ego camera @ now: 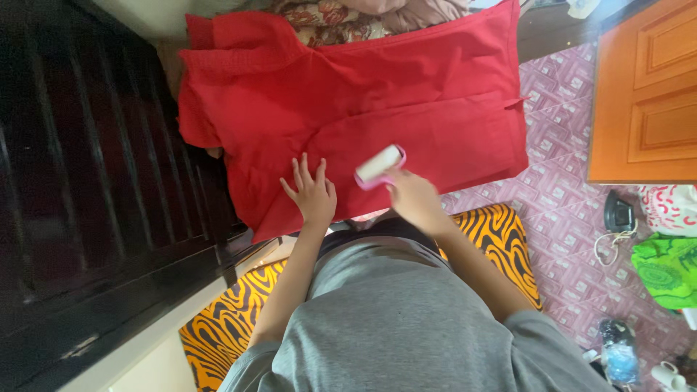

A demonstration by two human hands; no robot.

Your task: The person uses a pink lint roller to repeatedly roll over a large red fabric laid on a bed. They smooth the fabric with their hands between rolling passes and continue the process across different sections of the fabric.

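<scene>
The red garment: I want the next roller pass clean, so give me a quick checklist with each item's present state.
1. Red garment spread flat: ok.
2. Left hand flat on the fabric, pinning it: ok.
3. Right hand gripping the lint roller: ok.
4. Roller touching the cloth: ok, as far as the view shows.
5. Roller sheet clean or used up: cannot tell.
6. Lint left on the fabric: cannot tell.

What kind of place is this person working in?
Most likely a room in a home: a red garment spread out flat, a patterned pink floor, an orange wooden door and a striped cushion.
</scene>
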